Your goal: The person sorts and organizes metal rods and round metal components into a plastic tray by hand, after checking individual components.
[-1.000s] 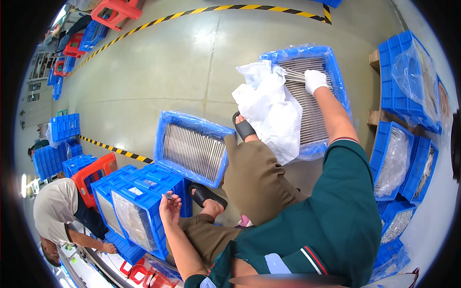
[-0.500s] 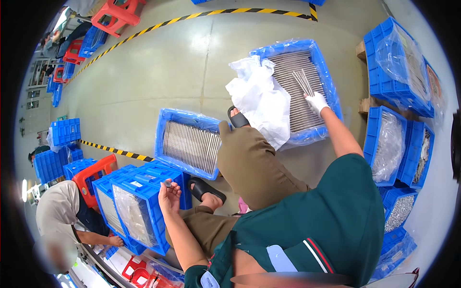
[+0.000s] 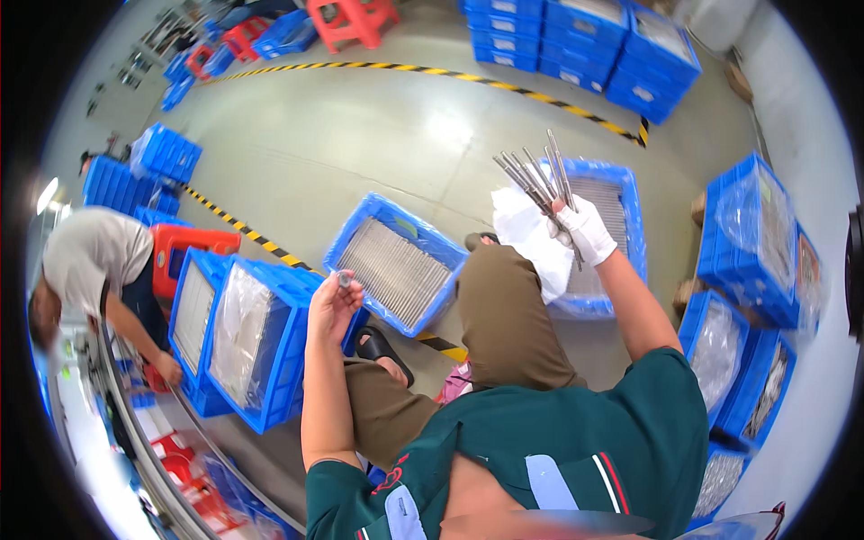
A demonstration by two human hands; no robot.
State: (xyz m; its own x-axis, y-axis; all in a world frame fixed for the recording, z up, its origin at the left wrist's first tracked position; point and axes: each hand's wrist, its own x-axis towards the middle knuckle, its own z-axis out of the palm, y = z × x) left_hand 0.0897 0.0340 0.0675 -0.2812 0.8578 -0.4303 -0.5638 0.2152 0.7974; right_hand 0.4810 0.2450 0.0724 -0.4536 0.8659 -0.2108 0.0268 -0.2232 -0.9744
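Note:
My right hand (image 3: 585, 232), in a white glove, is closed around several slim metal rods (image 3: 531, 184). They fan out upward over the right-hand blue crate (image 3: 637, 234), which is lined with clear plastic and filled with rows of similar rods. Between my bare left thumb and fingers is a small round grey metal piece (image 3: 344, 280); whether it is a ring or a cap I cannot tell. That left hand (image 3: 335, 308) is raised beside the left-hand blue crate (image 3: 353, 223), where more rods lie in rows. A crumpled white sheet (image 3: 522, 225) drapes over the right-hand crate's near left side.
Stacked blue crates (image 3: 288, 360) stand left of my left arm, with a bending person (image 3: 94, 256) and a red stool (image 3: 193, 247) beyond. More crates (image 3: 751, 288) line the right wall. Black-and-yellow floor tape (image 3: 423, 70) runs before the far crate stacks (image 3: 580, 36).
My right hand has lifted the rods off the right-hand crate, and they now spread apart. My left hand still pinches the small metal piece. The whole view has shifted, showing more far crates.

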